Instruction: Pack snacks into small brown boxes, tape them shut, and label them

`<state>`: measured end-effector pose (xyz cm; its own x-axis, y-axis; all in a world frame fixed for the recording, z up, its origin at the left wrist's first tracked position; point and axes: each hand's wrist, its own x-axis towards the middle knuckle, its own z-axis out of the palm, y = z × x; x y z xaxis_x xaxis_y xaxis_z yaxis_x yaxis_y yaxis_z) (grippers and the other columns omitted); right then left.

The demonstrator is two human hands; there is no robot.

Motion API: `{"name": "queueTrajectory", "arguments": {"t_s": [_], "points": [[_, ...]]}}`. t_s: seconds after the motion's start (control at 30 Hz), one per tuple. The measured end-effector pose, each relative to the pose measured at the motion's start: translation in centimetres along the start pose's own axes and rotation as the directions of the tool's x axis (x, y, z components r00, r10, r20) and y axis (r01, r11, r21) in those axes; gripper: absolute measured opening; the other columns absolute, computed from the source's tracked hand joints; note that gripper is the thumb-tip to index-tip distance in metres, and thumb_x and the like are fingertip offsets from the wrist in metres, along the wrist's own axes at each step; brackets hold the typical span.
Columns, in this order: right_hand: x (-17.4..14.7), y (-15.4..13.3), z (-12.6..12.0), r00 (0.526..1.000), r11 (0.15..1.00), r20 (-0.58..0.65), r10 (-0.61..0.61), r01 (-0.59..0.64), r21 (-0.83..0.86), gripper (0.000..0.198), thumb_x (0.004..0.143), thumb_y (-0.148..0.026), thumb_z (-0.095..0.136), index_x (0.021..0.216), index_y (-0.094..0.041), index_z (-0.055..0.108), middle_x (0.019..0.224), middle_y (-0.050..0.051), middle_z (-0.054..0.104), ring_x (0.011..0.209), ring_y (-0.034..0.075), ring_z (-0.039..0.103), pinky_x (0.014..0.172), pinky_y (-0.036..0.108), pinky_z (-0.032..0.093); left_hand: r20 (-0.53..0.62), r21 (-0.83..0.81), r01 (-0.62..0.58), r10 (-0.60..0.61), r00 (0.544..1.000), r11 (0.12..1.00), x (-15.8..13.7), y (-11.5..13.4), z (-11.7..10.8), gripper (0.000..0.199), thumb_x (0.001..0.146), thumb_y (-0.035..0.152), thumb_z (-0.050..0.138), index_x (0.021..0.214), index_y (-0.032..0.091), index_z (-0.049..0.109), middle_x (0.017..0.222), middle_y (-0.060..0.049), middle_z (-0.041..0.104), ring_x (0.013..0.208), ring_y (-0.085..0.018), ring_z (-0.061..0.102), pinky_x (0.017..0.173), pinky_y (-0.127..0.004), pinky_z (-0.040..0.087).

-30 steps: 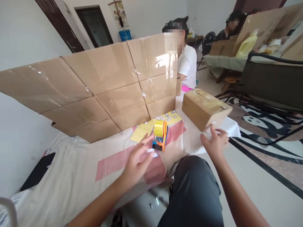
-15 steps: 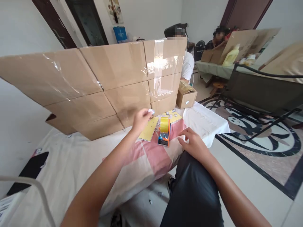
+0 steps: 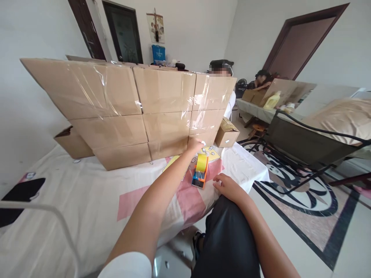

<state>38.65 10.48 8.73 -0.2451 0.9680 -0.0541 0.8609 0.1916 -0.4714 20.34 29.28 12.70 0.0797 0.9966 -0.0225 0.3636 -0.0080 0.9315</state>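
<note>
My left hand (image 3: 194, 146) reaches out by the foot of a tall taped cardboard panel (image 3: 168, 92), closed in a pinch on a small white piece (image 3: 203, 143) too small to name. Under and beside that hand lies a yellow patterned sheet (image 3: 215, 153), partly covered by my forearm. A tape dispenser (image 3: 202, 170) in orange and blue, carrying a yellow roll, stands just in front of the sheet. To its right, above my knee, my right hand (image 3: 228, 185) is held loosely with fingers apart and nothing in it.
A small closed carton (image 3: 227, 133) sits at the bed's right end. Behind the panel is a person, partly hidden. On the right are a dark folding chair (image 3: 313, 150) and a far table with a yellow bottle (image 3: 272, 100). A pale curved bar (image 3: 55, 216) crosses the lower left.
My left hand has moved right and forward, low against the panel, still pinching the white piece. My view has shifted. My right hand stays above my knee.
</note>
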Motion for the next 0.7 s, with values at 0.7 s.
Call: {"name": "queueTrajectory", "arguments": {"t_s": [0.7], "points": [[-1.8, 0.3, -1.1, 0.998, 0.985, -0.065, -0.016, 0.027, 0.17, 0.021, 0.093, -0.021, 0.053, 0.105, -0.017, 0.069, 0.101, 0.007, 0.073, 0.084, 0.02, 0.064, 0.081, 0.033, 0.047, 0.02, 0.215, -0.128, 0.126, 0.992, 0.968, 1.5, 0.8, 3.6, 0.01, 0.091, 0.021, 0.07, 0.099, 0.017, 0.074, 0.108, -0.006, 0.074, 0.105, -0.02, 0.068, 0.093, -0.036, 0.055]]}}
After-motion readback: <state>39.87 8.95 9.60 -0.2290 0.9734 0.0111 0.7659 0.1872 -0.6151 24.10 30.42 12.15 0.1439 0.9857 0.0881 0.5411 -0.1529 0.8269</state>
